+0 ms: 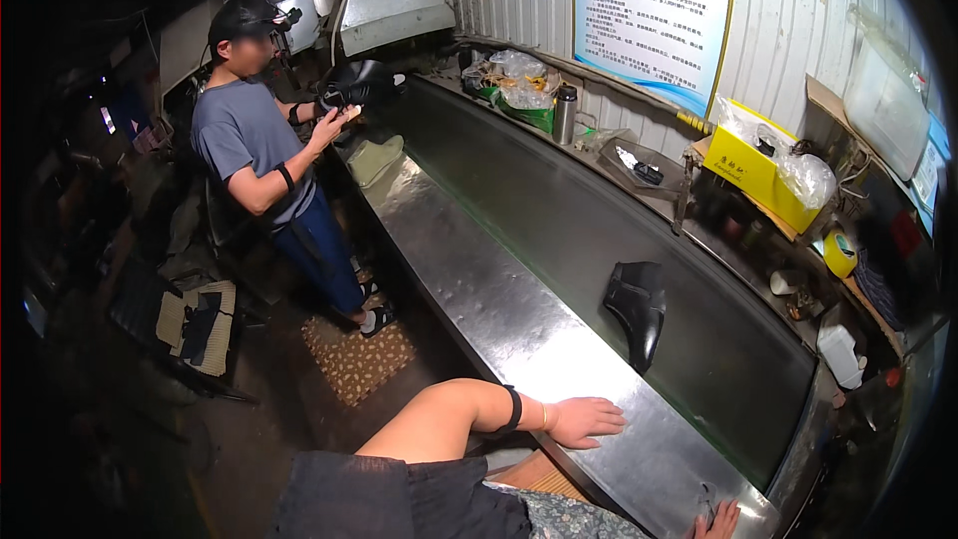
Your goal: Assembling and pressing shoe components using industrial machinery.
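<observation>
My left hand [589, 422] lies flat on the shiny metal ledge [499, 309], fingers stretched out and palm down, holding nothing. At the lower edge, my right hand [717, 521] rests on the same ledge with its fingers extended; part of it is cut off by the frame. By its fingertips is a thin dark thing [709, 499], too small to name. Beyond the ledge, a black ankle boot [636, 311] lies on the dark green conveyor belt [519, 195], its toe pointing toward me. Neither hand touches the boot.
To the left a co-worker [249, 130] stands at the belt, near a shiny black shoe-like item [357, 85]. An olive cloth [376, 161] lies on the ledge. Along the wall are a steel thermos [565, 115], a tray [649, 165] and a yellow box [763, 175].
</observation>
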